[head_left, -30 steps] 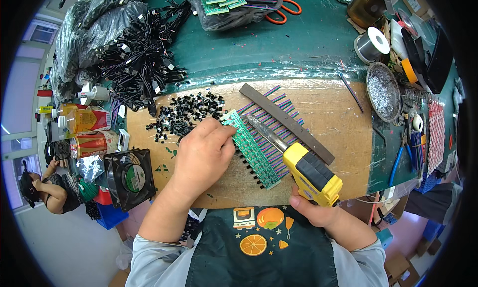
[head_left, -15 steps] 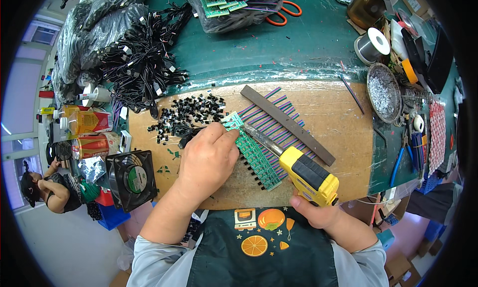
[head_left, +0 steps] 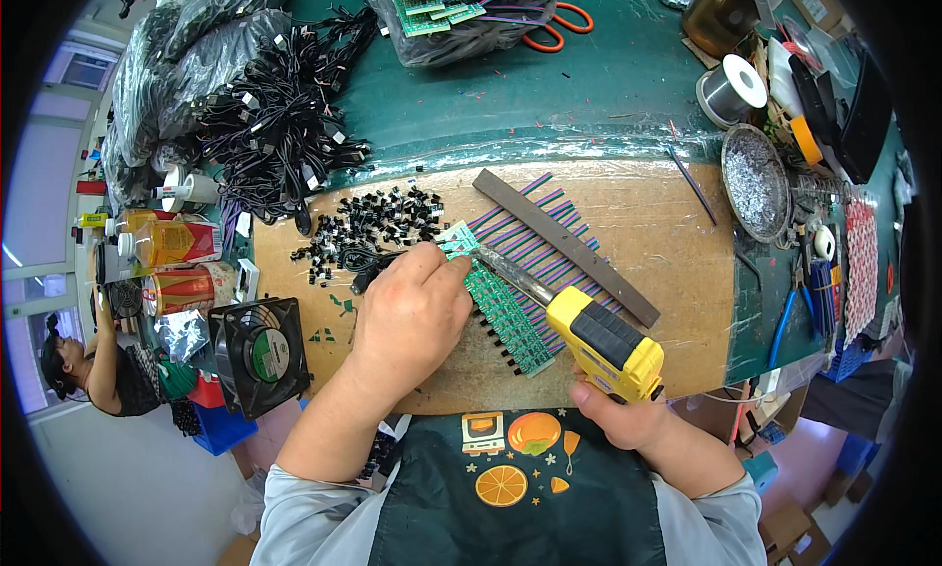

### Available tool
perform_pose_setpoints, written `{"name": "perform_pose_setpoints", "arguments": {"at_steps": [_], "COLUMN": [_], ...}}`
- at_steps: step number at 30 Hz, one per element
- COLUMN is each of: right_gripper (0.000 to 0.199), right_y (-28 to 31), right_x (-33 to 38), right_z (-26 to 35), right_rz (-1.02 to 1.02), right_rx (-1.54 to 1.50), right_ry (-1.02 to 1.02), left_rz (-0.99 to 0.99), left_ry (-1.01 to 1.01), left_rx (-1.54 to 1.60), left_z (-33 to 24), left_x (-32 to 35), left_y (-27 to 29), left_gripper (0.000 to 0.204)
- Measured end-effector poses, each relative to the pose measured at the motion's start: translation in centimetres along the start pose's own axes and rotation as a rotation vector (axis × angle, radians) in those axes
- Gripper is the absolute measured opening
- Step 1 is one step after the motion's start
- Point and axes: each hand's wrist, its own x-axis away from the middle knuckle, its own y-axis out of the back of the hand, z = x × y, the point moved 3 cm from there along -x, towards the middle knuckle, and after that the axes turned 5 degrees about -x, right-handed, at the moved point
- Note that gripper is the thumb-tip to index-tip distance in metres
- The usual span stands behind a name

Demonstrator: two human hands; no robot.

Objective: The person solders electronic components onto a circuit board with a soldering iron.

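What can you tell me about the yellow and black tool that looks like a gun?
The yellow and black pistol-shaped soldering tool has a chunky plastic-looking body and a long, dull metal barrel pointing up-left. It lies tilted over the row of small green circuit boards on the brown board worktop. The right hand holds its handle from below. Its tip ends by the fingertips of the left hand, which presses on the boards.
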Motion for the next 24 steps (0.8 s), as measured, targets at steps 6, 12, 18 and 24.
{"name": "perform_pose_setpoints", "arguments": {"at_steps": [6, 12, 18, 24], "right_gripper": [0.034, 0.035, 0.034, 0.035], "right_y": [0.25, 0.39, 0.31, 0.27], "right_x": [0.55, 0.72, 0.88, 0.90], "right_z": [0.00, -0.04, 0.33, 0.48], "right_rz": [0.001, 0.005, 0.012, 0.006], "right_rx": [-0.113, -0.183, -0.186, -0.205], "right_ry": [-0.053, -0.063, -0.064, -0.061], "left_rz": [0.000, 0.010, 0.030, 0.053], "left_ry": [-0.006, -0.001, 0.014, 0.007], "left_rx": [0.005, 0.016, 0.051, 0.100], "left_z": [0.00, 0.01, 0.24, 0.64], "left_x": [-0.04, -0.10, -0.39, -0.62], "left_y": [0.03, 0.08, 0.28, 0.79], "left_gripper": [0.019, 0.019, 0.017, 0.014]}}
